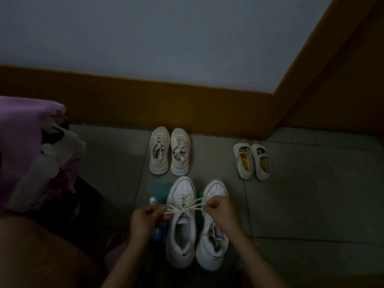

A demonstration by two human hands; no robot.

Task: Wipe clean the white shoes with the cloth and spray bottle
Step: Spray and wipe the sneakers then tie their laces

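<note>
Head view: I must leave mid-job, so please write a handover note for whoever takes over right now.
Left hand and right hand each pinch an end of the lace of the near left sneaker, pulling it taut.
Spray bottle beside that sneaker, partly behind the left hand; teal cloth on the floor under the pair's toes.
Done: wiping cannot be judged.
Left: finish this lace; near right sneaker has loose laces; beige pair and strap pair by the wall wait.

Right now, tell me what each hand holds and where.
Both hold the laces of the white sneaker on the person's left: the left hand pinches the strands at its side, the right hand the opposite strands.
</note>
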